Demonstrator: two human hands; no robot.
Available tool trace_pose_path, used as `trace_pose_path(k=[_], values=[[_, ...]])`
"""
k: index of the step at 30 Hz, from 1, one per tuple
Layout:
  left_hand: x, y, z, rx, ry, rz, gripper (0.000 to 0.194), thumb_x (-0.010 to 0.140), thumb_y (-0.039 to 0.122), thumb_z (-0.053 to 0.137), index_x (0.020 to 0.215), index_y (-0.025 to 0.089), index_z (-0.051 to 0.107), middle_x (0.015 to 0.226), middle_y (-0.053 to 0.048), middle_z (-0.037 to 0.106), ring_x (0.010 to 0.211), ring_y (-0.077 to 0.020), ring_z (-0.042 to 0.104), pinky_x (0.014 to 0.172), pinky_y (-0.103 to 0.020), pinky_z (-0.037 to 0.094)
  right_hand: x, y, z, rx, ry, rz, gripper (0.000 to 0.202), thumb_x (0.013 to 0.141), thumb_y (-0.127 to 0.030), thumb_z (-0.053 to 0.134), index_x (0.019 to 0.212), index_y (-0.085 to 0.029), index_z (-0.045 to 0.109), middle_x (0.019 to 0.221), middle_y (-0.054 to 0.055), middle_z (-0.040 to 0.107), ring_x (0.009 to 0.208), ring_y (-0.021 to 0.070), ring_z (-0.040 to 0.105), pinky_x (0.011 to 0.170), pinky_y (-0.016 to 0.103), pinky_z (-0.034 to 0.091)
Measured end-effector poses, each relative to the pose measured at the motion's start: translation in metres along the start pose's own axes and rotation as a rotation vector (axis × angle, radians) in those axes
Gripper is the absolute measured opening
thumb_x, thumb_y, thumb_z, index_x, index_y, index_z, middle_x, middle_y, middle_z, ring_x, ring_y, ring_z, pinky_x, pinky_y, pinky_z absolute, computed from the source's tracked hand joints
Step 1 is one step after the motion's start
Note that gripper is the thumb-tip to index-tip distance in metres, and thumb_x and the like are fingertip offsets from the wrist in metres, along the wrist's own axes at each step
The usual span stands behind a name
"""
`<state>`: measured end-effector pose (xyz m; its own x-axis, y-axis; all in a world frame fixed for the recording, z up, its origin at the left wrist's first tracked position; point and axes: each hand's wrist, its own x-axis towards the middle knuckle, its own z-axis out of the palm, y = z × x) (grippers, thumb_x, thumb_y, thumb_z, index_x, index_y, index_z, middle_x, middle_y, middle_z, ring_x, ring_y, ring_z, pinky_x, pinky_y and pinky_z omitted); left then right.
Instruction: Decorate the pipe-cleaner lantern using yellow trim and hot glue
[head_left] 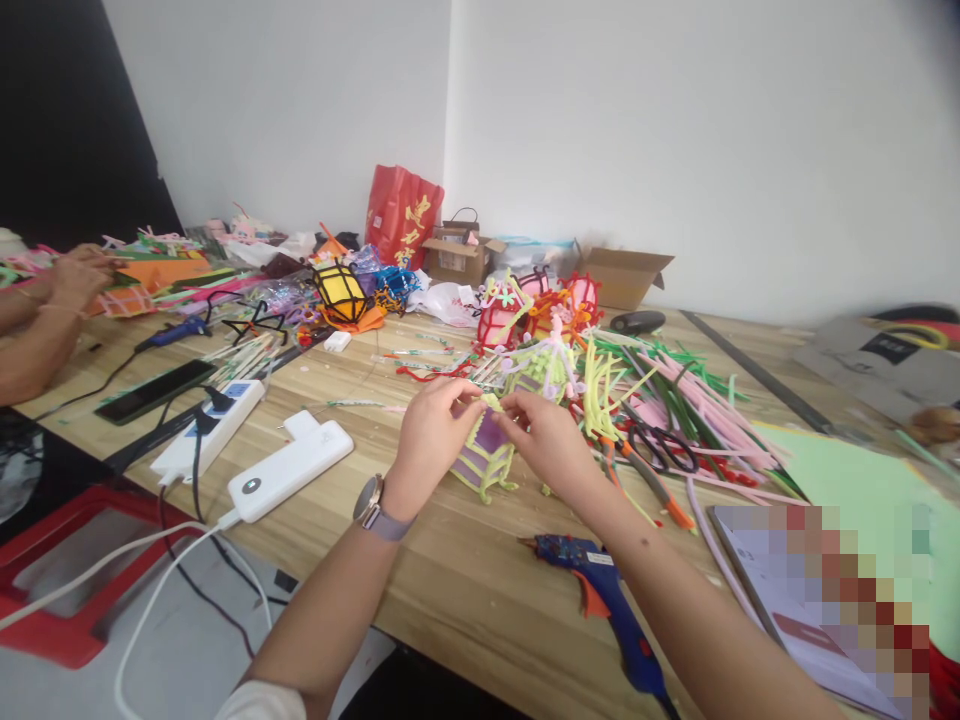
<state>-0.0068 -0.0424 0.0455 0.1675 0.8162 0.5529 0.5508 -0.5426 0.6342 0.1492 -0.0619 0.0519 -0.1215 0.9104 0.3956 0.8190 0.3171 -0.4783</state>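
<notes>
A small purple lantern with fuzzy yellow-green edging (486,462) stands on the wooden table between my hands. My left hand (442,425) pinches its upper left edge, thumb and fingers together. On the other side, my right hand (541,428) has its fingers pressed together at the lantern's top right edge. Whatever lies between the fingertips is too small to make out. Just behind is another green and purple piece with a lilac flower-like top (553,365). A blue glue gun (589,565) lies nearer me, below my right hand.
Pliers (656,485), black-handled scissors (664,447) and pink and green fuzzy stems (720,405) lie right. A white power bank (292,470) and power strip (210,430) sit left. Another person's hands (79,280) work at far left. Red, orange and yellow lanterns stand behind.
</notes>
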Motion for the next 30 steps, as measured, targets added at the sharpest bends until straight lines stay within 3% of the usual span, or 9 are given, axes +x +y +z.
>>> trace_pose_path(k=[7, 15, 23, 30], values=[[0.001, 0.002, 0.002, -0.003, -0.014, 0.024, 0.012, 0.08, 0.014, 0.06, 0.086, 0.019, 0.069, 0.087, -0.003, 0.07, 0.083, -0.0158, 0.062, 0.077, -0.026, 0.048, 0.0, -0.001, -0.001, -0.019, -0.027, 0.009, 0.008, 0.084, -0.018, 0.057, 0.086, -0.016, 0.064, 0.078, 0.005, 0.069, 0.069, 0.0163, 0.062, 0.064, 0.025, 0.041], [0.003, -0.003, 0.003, 0.036, -0.016, 0.042, 0.01, 0.081, 0.019, 0.059, 0.086, 0.02, 0.068, 0.091, -0.004, 0.066, 0.093, -0.0184, 0.06, 0.083, -0.03, 0.047, 0.0, 0.0, 0.0, -0.02, -0.016, 0.001, 0.008, 0.083, -0.018, 0.057, 0.087, -0.016, 0.064, 0.078, 0.005, 0.069, 0.069, 0.0161, 0.062, 0.064, 0.025, 0.041], [0.005, -0.002, 0.0, -0.022, -0.064, -0.026, 0.013, 0.082, 0.023, 0.059, 0.092, 0.02, 0.066, 0.096, -0.003, 0.07, 0.093, -0.0189, 0.061, 0.087, -0.033, 0.046, -0.001, 0.003, 0.0, -0.019, -0.013, -0.033, 0.01, 0.083, -0.02, 0.058, 0.089, -0.016, 0.065, 0.081, 0.006, 0.069, 0.072, 0.0167, 0.062, 0.066, 0.026, 0.042], [0.005, -0.004, -0.003, -0.041, -0.108, -0.031, 0.013, 0.082, 0.025, 0.059, 0.091, 0.02, 0.066, 0.099, -0.004, 0.071, 0.096, -0.0193, 0.061, 0.088, -0.033, 0.046, 0.004, 0.01, -0.003, 0.024, 0.081, -0.056, 0.024, 0.091, -0.023, 0.043, 0.086, -0.017, 0.066, 0.082, 0.006, 0.069, 0.075, 0.0174, 0.061, 0.069, 0.027, 0.043]])
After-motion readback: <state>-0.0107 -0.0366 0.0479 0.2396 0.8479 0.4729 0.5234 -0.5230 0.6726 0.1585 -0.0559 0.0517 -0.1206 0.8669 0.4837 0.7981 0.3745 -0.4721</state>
